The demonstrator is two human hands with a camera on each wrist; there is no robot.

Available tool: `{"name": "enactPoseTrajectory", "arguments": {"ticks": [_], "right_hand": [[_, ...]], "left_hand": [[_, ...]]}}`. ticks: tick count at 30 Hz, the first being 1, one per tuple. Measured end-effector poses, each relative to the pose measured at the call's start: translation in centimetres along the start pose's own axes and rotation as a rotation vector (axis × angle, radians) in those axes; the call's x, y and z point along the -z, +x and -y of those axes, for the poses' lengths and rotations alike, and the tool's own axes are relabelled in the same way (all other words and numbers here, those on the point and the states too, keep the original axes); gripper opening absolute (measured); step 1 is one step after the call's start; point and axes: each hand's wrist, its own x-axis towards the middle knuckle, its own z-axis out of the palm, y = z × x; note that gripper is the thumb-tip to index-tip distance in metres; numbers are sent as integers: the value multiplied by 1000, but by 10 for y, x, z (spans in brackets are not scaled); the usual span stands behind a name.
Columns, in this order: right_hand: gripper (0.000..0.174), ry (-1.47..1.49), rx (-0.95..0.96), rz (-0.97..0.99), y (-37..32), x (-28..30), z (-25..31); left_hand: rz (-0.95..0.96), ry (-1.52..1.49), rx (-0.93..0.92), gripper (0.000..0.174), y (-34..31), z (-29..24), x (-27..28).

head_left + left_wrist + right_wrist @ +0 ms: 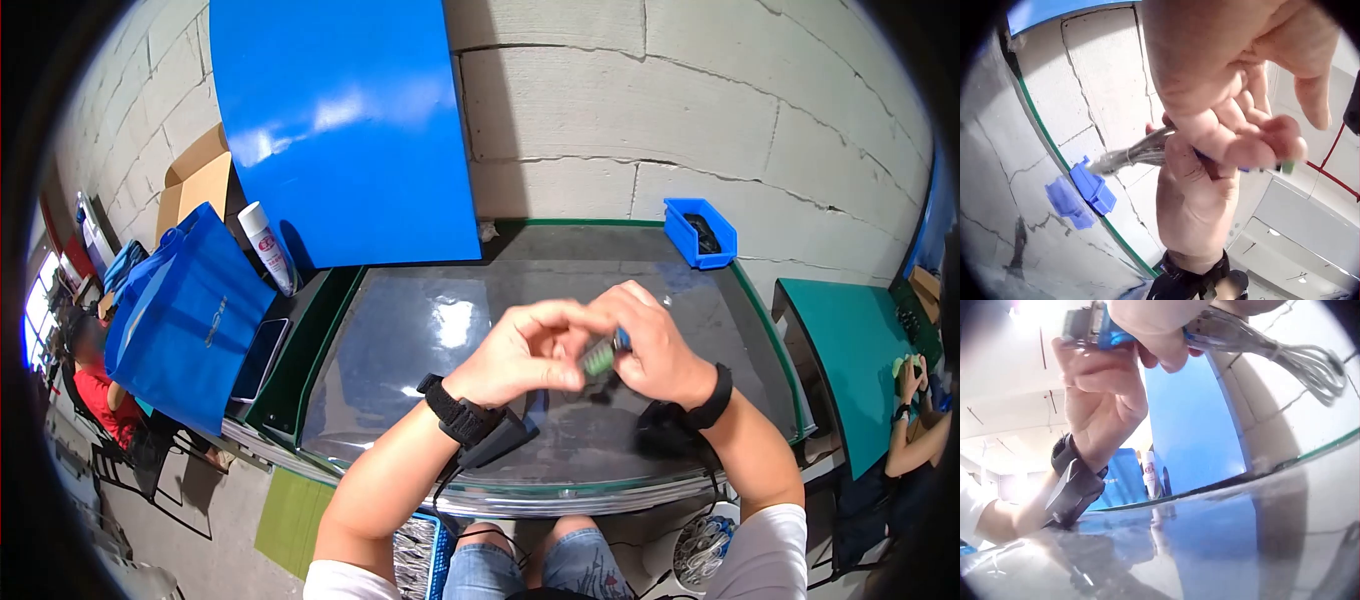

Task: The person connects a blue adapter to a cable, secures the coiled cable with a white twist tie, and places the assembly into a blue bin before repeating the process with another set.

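In the head view both hands meet over the middle of the table. My right hand (pixel 660 345) grips a cable's blue connector (pixel 1113 331), which has a metal and dark end block. The cable's grey loops (pixel 1304 369) are bundled and stick out past the right hand's far side. My left hand (pixel 520 350) is beside the connector, its fingers bent close at the end block and its thumb standing apart from them. In the left wrist view a green end (pixel 1287 166) shows by the left fingertips. The fingers hide part of the connector.
A dark table with a glossy clear cover (pixel 400 400) lies below. A blue bin (pixel 700 235) with black items is at the back right. A blue bag (pixel 190 320), a spray can (pixel 268 248) and a phone (pixel 262 360) are at left. Other people sit at both sides.
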Motion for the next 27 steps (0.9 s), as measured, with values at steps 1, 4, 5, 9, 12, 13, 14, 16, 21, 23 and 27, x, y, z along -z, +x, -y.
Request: {"name": "enactPoseTrajectory", "arguments": {"ticks": [1,4,5,9,12,13,14,16,21,23,27], "right_hand": [[37,-37,-31,-82,-1,-2,0],[35,-77,-265,-25,-5,4,0],[33,-130,-210,-38,-5,3,-1],[34,-145,-249,87,-7,5,-1],[34,-175,-192,73,-8,5,-3],[34,-141,-184,65,-8,4,-4],[34,-107,-175,56,-8,3,-5],[34,-47,-116,41,-10,-4,-14],[35,193,-6,50,-12,-21,-28],[33,237,34,31,-9,-21,-23],[31,208,4,36,-10,-22,-22]], "left_hand": [[-120,66,-3,41,3,3,1],[-298,145,54,33,7,3,4],[-328,113,86,33,8,2,3],[-304,80,106,36,7,3,4],[-238,60,89,42,7,-1,-1],[-214,39,85,46,7,-1,-3],[-214,39,87,46,6,1,-2],[-124,99,9,49,7,6,1],[2,81,31,50,5,6,5],[30,56,20,51,5,5,3],[41,90,30,51,4,4,4]]}}
